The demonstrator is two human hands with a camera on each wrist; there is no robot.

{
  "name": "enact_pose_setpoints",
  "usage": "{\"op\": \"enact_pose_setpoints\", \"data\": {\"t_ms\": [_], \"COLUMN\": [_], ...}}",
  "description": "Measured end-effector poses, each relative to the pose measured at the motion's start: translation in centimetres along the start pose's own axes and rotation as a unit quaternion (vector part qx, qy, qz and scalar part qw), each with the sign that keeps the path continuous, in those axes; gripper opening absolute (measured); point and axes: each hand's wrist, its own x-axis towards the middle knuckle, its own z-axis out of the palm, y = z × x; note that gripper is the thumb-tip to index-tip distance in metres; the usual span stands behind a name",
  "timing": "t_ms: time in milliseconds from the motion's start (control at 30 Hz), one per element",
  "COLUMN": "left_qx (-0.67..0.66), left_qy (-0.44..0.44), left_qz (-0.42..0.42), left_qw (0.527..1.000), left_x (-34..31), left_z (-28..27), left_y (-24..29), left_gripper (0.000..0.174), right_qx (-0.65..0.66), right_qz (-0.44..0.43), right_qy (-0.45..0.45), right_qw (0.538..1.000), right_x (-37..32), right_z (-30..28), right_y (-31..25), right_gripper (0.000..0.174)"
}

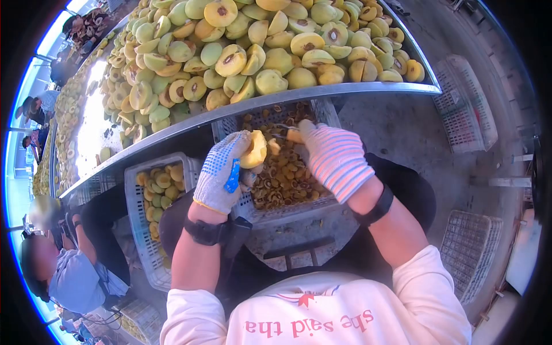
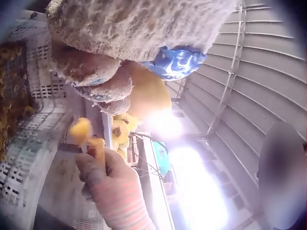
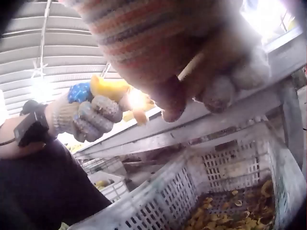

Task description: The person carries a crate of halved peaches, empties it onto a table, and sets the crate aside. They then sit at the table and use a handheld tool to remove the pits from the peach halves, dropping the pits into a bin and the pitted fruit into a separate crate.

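Observation:
My left hand [image 1: 222, 171], in a white glove with blue dots, grips a yellow peach half [image 1: 255, 150] with its cut side towards the right hand. In a striped glove, my right hand [image 1: 335, 154] holds a small wooden-handled tool [image 1: 294, 136] whose thin metal end points left. A yellow scrap of flesh [image 1: 275, 147] shows between the two hands, blurred in the left wrist view. Below both hands stands a white plastic crate [image 1: 270, 216] holding pits and scraps [image 1: 284, 181]. The right wrist view shows the left hand's fingers [image 3: 98, 115] curled under the peach half.
A metal-edged table [image 1: 345, 88] heaped with halved peaches [image 1: 230, 60] spans the front. To the left is a crate [image 1: 138, 230] of peach halves, with a seated person [image 1: 86, 270] beyond it. Other crates [image 1: 470, 253] stand on the floor at right.

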Motion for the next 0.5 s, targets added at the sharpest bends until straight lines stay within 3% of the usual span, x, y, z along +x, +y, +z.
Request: {"op": "enact_pose_setpoints", "data": {"t_ms": [67, 167, 267, 367, 400, 433, 500], "left_qx": [0.007, 0.000, -0.011, 0.037, 0.198, 0.354, 0.578], "left_qy": [-0.003, 0.023, 0.024, 0.113, 0.168, 0.217, 0.315], "left_qz": [-0.013, -0.012, 0.046, 0.108, 0.180, 0.241, 0.162], "left_qw": [1.000, 1.000, 0.999, 0.987, 0.949, 0.877, 0.735], "left_x": [-0.6, -1.1, -2.3, -6.6, -8.2, -9.4, -10.8], "left_z": [-0.4, -0.5, -1.5, -6.5, -10.1, -13.7, -18.0], "left_y": [0.7, 1.2, 1.7, 3.7, 3.5, 3.1, 3.6], "left_gripper": [0.027, 0.026, 0.025, 0.034, 0.036, 0.038, 0.045], "right_qx": [0.014, 0.093, 0.104, 0.141, 0.162, 0.169, 0.184], "right_qz": [0.040, 0.015, 0.008, -0.009, -0.016, -0.030, -0.047], "right_qy": [-0.032, -0.023, -0.008, -0.032, -0.028, -0.018, 0.003], "right_qw": [0.999, 0.995, 0.995, 0.989, 0.986, 0.985, 0.982], "right_x": [-0.1, -0.2, 0.0, 0.1, 0.1, 0.1, 0.1], "right_z": [-1.0, -2.8, -2.5, -3.4, -3.4, -3.3, -3.4], "right_y": [-0.2, -0.7, -1.4, -2.5, -2.6, -2.7, -3.0], "right_gripper": [0.027, 0.029, 0.025, 0.027, 0.028, 0.028, 0.028]}}
